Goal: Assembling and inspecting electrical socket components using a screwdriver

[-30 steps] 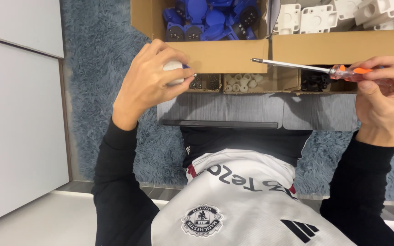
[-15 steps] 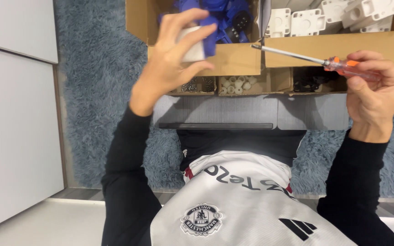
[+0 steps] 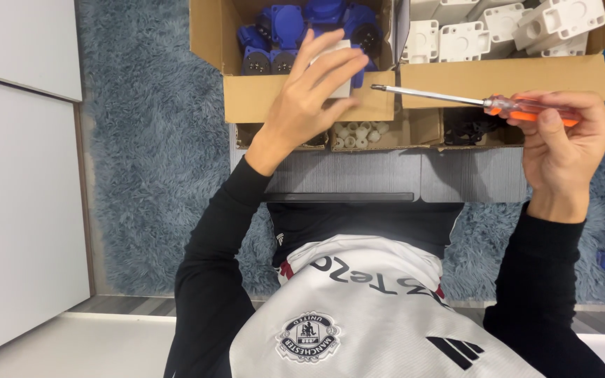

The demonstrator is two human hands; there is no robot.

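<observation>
Left hand [image 3: 302, 105] gripping a small white part [image 3: 336, 73], fingers curled around it, over the front wall of the cardboard box [image 3: 246, 98] of blue plugs [image 3: 287, 24]. Right hand [image 3: 561, 140] pinching an orange-handled screwdriver [image 3: 498, 105], tip pointing toward the part, apparently not touching.

Matt cardboard box [image 3: 307, 106], shaggy rug [image 3: 155, 161], glossy metal-shafted screwdriver [image 3: 470, 103].

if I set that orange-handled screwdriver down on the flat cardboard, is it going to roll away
Probably somewhat. The screwdriver has a thin round shaft and a slim handle, so it could roll on smooth cardboard. The metal shaft looks stiff, and it seems light, since the right hand holds it level from one end.
</observation>
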